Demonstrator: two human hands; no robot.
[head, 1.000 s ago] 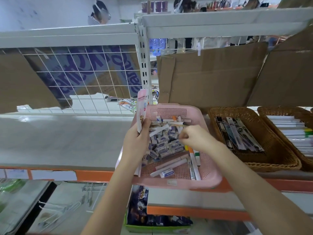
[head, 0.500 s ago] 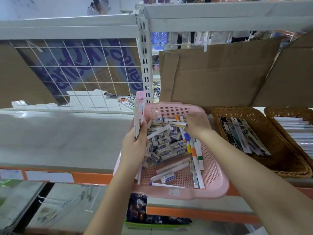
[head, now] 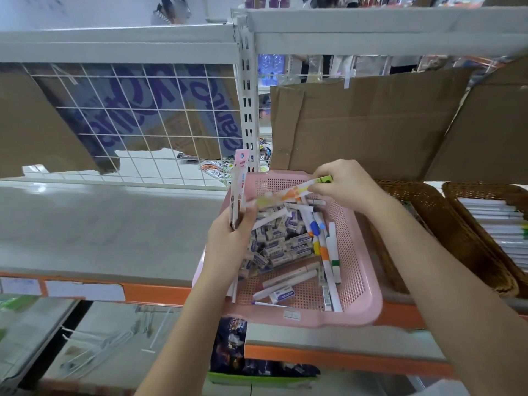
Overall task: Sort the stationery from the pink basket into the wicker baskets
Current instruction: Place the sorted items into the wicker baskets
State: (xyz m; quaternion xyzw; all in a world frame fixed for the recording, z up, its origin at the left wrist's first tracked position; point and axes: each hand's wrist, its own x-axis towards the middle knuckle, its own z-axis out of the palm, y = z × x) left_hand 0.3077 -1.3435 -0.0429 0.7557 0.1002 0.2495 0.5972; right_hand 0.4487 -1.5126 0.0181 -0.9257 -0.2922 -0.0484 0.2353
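Note:
The pink basket (head: pixel 363 284) sits on the grey shelf, holding several boxed erasers (head: pixel 281 247), white markers (head: pixel 328 252) and pens. My left hand (head: pixel 231 238) grips an upright pink packet (head: pixel 239 184) at the basket's left rim. My right hand (head: pixel 340 181) pinches a long packet (head: pixel 291 192) with orange and green print, lifted above the basket's far end, its left end close to my left hand. Two wicker baskets stand to the right: the near one (head: pixel 445 232) mostly hidden by my right arm, the far one (head: pixel 485 192) holding stacked white packs.
Brown cardboard sheets (head: pixel 371 121) hang behind the baskets. A white wire grid (head: pixel 143 118) backs the shelf on the left, where bare grey shelf (head: pixel 100 224) extends. An orange shelf edge (head: pixel 151 292) runs below. A lower shelf holds a dark package (head: pixel 231 347).
My right hand rose from among the basket's contents with the printed packet and now holds it above the far end. My left hand keeps the pink packet in about the same place.

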